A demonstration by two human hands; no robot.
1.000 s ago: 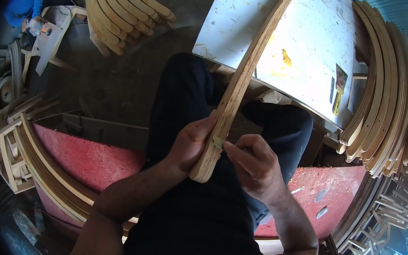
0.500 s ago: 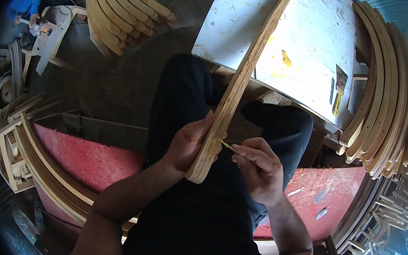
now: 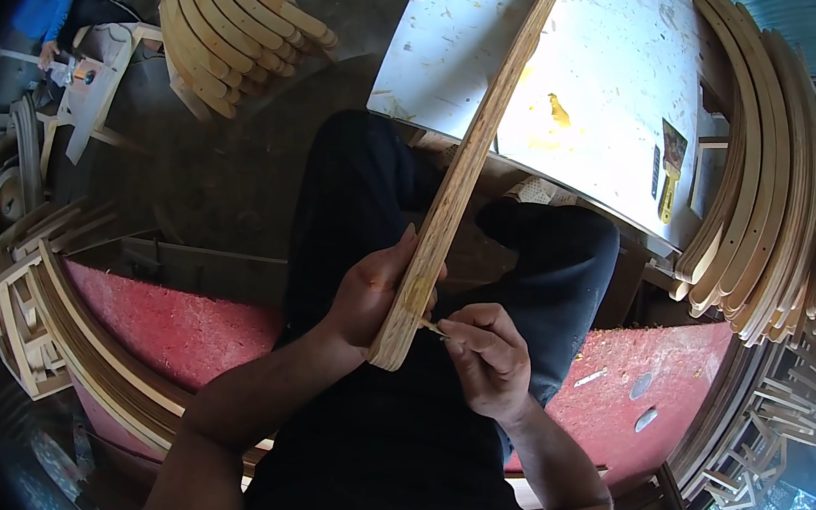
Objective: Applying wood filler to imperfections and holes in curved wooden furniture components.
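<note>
A long plywood strip with layered edges and a rounded near end slants away from me, its far part over the white table. My left hand is wrapped round the strip close to its near end, fingers partly hidden behind it. A thin yellowish stick is pinched between thumb and fingers of my right hand. The stick's tip meets the right side of the strip, where a yellowish patch shows on the wood.
On the white table are a yellow smear and a scraper. Curved wooden pieces are stacked at right, more at far left. A red board lies beneath me. A person in blue works far left.
My right hand and the stick have moved down along the strip toward its near end. The left hand keeps its hold. The surroundings have shifted slightly left in the picture.
</note>
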